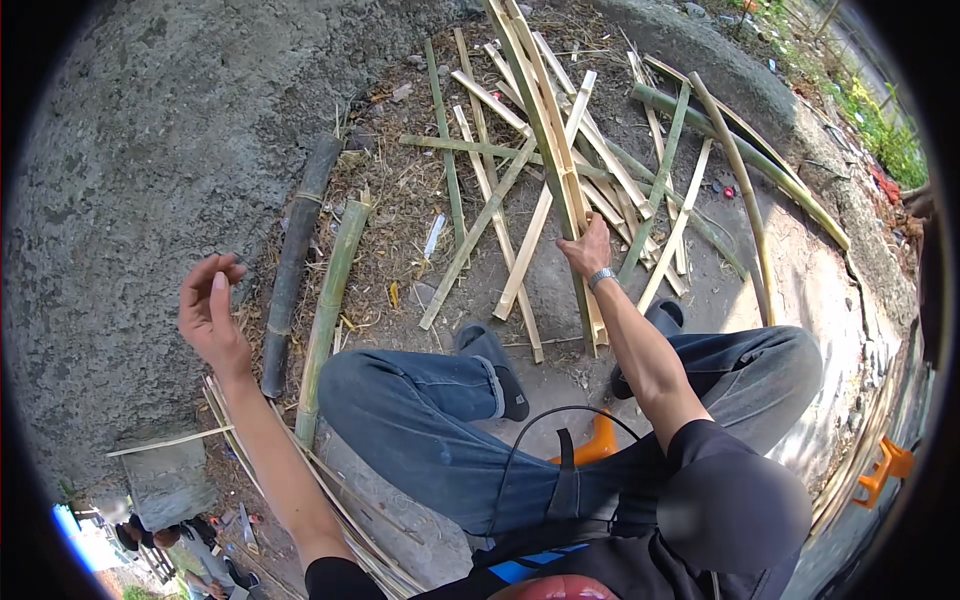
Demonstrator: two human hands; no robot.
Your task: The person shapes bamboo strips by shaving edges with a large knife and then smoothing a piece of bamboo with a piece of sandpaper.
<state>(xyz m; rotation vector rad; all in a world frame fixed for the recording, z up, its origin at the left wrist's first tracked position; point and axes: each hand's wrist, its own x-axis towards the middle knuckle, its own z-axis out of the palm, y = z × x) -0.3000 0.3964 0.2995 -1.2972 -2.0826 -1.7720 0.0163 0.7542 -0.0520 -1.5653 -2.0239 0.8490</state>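
Note:
My right hand [590,250], with a watch on its wrist, grips a long split bamboo pole [553,118] near its lower end. The pole's pale hollow inside and a node show, and its lower end sits between my feet. Off to the left, my left hand [215,315] is raised with fingers bent and thumb apart, and nothing shows in it. Close by that hand are a dark bamboo pole [294,260] and a green bamboo pole [334,300]. Several split bamboo strips [505,225] lie crisscrossed on the ground beyond my feet.
A rough grey rock wall [170,150] rises on the left. At the right lie a green bamboo pole [740,130] and a brown stick [745,190]. An orange plastic piece [598,440] is by my legs, another orange object [885,470] far right. People [190,550] are at lower left.

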